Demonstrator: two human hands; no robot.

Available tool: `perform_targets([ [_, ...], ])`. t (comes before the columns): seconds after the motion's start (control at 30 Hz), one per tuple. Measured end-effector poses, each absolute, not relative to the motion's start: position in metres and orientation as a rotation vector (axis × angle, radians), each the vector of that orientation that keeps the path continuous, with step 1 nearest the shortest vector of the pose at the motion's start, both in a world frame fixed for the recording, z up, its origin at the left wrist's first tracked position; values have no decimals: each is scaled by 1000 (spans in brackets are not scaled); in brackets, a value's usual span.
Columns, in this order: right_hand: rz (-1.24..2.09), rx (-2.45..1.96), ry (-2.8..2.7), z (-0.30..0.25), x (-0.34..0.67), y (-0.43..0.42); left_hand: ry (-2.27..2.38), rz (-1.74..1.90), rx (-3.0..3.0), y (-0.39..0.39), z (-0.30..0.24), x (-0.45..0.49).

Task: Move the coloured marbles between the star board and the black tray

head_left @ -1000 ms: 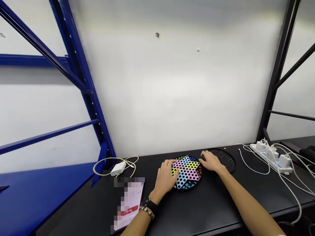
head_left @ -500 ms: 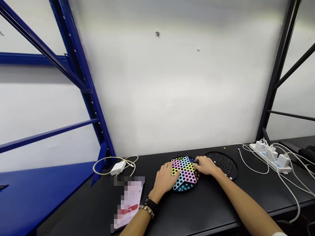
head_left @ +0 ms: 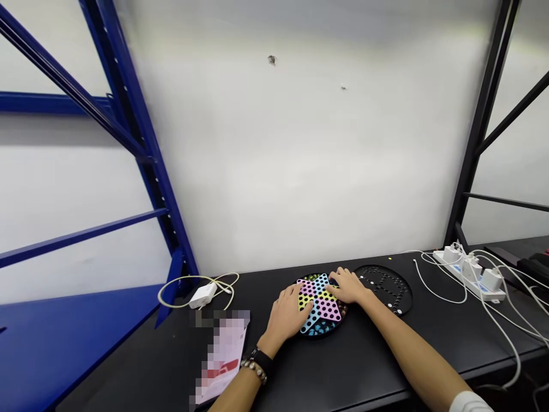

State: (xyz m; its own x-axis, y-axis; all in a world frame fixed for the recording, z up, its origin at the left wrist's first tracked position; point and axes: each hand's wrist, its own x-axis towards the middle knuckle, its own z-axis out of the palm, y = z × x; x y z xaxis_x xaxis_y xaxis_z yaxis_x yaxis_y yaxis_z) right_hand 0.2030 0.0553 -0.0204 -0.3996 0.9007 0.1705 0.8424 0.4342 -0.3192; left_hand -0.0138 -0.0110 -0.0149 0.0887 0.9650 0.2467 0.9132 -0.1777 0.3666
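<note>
A star-shaped Chinese checkers board (head_left: 326,309) with pink, yellow and blue perforated points lies on a round black base (head_left: 319,333), and teal marbles show in the base at its near edge. My left hand (head_left: 285,316) rests flat on the star's left side, fingers spread. My right hand (head_left: 347,286) lies across the star's right side, fingertips on the yellow and blue points. Neither hand visibly holds anything. To the right sits a black perforated disc (head_left: 388,289) with a few white pieces in its holes. My hands hide part of the star.
The black bench top (head_left: 364,372) holds a white charger with a coiled cable (head_left: 202,296), a blurred paper (head_left: 223,355) and a power strip with white plugs and cables (head_left: 467,274). Blue shelving (head_left: 128,114) stands left, a black upright (head_left: 480,126) right, and a white wall (head_left: 300,160) behind.
My right hand has slid left, off the black disc and onto the star, uncovering more of the disc. My left hand has barely moved.
</note>
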Motion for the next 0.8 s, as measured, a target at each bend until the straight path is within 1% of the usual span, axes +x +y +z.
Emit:
perform_targets([
  [0.23,213,-1468,-2346,-23,200,66,1928,664,2216,-11,-15,-15],
  [0.53,275,-1534,-2425,-23,197,73,1915,669,2212,-14,-12,-13],
  [0.8,209,-1544,-2520,-23,195,82,1936,641,2240,-13,-12,-13],
])
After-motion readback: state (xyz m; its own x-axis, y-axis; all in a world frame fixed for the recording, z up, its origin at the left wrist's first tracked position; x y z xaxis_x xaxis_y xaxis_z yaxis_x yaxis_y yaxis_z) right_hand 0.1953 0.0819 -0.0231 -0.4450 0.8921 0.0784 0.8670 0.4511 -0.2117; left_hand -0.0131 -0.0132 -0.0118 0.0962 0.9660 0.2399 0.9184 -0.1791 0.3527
